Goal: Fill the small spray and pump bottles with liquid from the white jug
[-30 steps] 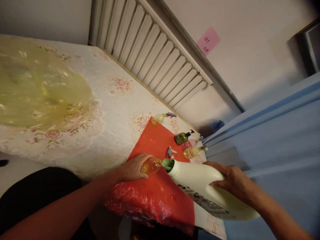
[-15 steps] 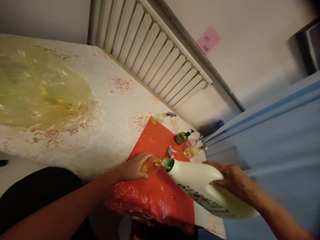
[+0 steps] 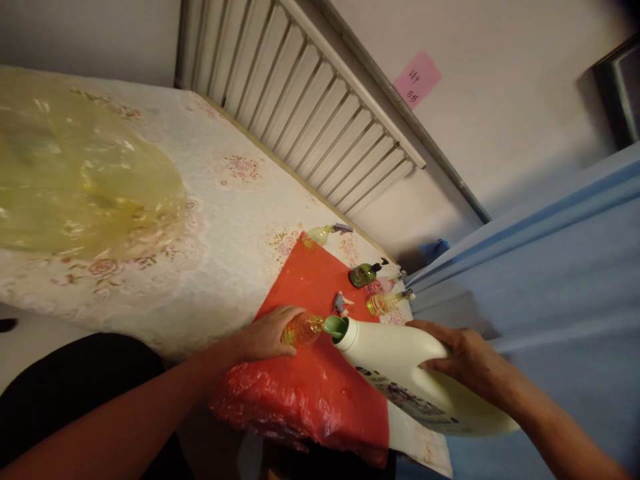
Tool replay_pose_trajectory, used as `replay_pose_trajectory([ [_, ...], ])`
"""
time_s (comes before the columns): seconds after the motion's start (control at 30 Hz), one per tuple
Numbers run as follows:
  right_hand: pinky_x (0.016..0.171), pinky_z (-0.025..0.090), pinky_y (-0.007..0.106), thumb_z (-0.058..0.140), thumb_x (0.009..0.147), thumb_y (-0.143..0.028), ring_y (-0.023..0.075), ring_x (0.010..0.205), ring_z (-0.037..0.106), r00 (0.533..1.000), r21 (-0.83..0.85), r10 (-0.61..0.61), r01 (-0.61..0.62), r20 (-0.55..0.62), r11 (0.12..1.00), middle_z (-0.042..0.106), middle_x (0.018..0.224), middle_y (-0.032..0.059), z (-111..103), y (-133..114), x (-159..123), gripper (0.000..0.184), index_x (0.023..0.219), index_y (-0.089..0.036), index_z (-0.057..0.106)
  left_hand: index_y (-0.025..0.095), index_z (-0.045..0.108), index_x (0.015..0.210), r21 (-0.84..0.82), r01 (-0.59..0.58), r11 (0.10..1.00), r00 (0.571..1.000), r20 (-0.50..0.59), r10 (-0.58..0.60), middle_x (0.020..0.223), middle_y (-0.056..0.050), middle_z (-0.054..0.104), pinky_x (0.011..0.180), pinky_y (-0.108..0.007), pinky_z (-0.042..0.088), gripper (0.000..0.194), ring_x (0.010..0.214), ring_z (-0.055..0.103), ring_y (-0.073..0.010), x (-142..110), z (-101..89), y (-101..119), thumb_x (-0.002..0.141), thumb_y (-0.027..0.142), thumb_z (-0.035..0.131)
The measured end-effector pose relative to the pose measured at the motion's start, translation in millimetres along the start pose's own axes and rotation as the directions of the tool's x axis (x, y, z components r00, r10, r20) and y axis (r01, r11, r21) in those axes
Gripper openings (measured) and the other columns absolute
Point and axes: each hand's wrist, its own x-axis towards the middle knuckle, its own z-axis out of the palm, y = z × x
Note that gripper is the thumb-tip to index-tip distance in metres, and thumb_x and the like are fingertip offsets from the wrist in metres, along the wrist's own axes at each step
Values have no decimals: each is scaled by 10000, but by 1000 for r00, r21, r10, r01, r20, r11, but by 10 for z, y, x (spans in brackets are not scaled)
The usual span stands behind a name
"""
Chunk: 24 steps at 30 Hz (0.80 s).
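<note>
My left hand [image 3: 273, 333] is wrapped round a small clear bottle [image 3: 303, 331] of orange-yellow tint, above a red plastic sheet [image 3: 345, 387]. A large cream-white jug [image 3: 395, 353] with a printed label lies tilted in my right hand [image 3: 460, 357], its mouth towards the small bottle. The jug's green spout [image 3: 336, 327] meets the bottle's neck; whether liquid is flowing I cannot make out. Just beyond them a grey and white spray trigger head [image 3: 342, 304] lies loose on the red sheet.
Several bottles stand towards the wall: a pale yellow spray bottle [image 3: 317, 237], a dark green one [image 3: 363, 275], a pink one [image 3: 381, 287] and a yellow one [image 3: 383, 305]. A yellow plastic bag [image 3: 90, 180] covers the left of the flowered tablecloth [image 3: 225, 227]. A radiator [image 3: 300, 100] and blue curtain [image 3: 560, 280] border the table.
</note>
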Motion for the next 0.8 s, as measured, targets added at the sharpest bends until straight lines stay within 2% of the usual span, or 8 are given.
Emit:
replay_pose_trajectory([
  [0.57, 812, 538, 315, 612, 730, -268, 246, 897, 703, 1000, 55, -15, 14, 8, 998, 765, 1006, -29, -17, -9, -3, 576, 1302, -331, 577, 275, 412, 1380, -8, 4, 1000, 1000, -8, -4, 1399, -71, 500, 1113, -431, 359, 813, 1303, 457, -290, -11, -5, 29, 641, 261, 751],
  [0.8, 792, 542, 288, 623, 728, -279, 238, 878, 711, 1000, 35, -14, 14, -4, 999, 767, 995, -42, -8, 15, 8, 580, 1303, -341, 578, 252, 417, 1377, -1, 7, 1000, 1000, -16, -7, 1391, -77, 505, 1114, -408, 360, 820, 1299, 461, -288, -6, -3, 27, 633, 262, 761],
])
